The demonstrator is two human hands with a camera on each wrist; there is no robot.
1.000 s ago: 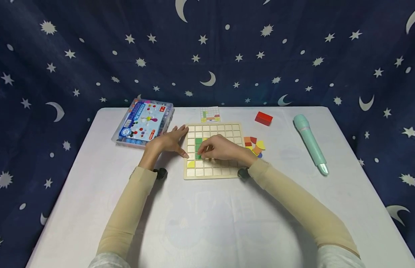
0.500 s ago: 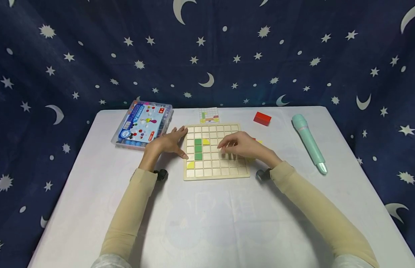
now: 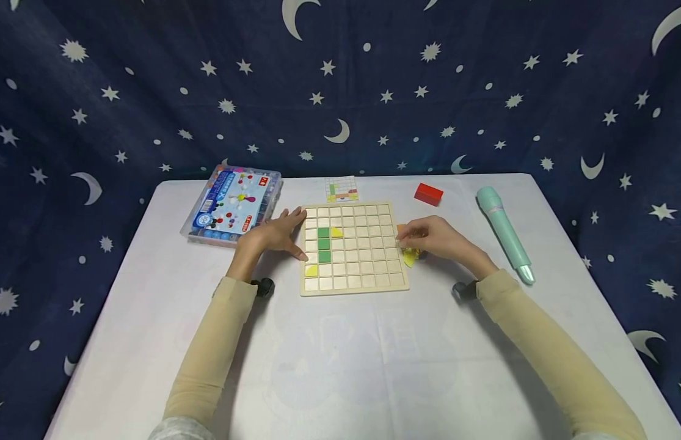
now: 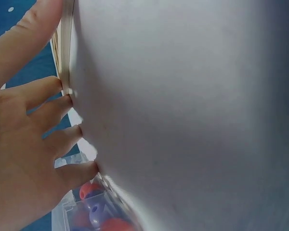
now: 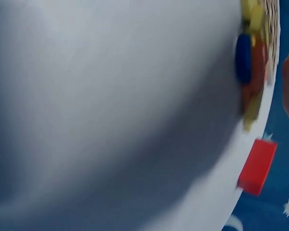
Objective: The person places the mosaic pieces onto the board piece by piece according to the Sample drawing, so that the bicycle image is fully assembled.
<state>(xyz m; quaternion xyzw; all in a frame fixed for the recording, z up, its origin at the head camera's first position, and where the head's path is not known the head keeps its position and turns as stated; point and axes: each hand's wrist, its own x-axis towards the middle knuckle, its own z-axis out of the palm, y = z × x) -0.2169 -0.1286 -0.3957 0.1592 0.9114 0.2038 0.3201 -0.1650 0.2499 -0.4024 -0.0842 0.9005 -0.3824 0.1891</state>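
A wooden grid board (image 3: 367, 288) lies mid-table, with several green squares (image 3: 324, 244) stacked in one column. One yellow quarter-circle tile (image 3: 337, 232) sits right of the top green one, and another yellow tile (image 3: 311, 270) lies lower left. My left hand (image 3: 271, 235) rests with spread fingers at the board's left edge; in the left wrist view its thumb (image 4: 31, 38) reaches along that edge. My right hand (image 3: 441, 238) is above the loose tiles (image 3: 410, 256) by the board's right edge, fingers bent, nothing visible between them. In the right wrist view a blue piece (image 5: 243, 58) shows among them.
A clear plastic case (image 3: 233, 205) of beads with a printed cover stands at the back left. Behind the board lies a printed pattern card (image 3: 342, 189). At back right are a red block (image 3: 429, 194) and a mint-green microphone-shaped object (image 3: 505, 235).
My right hand has moved right, from the green squares across the board to the loose tiles beside it. The left hand stays at the board's left edge.
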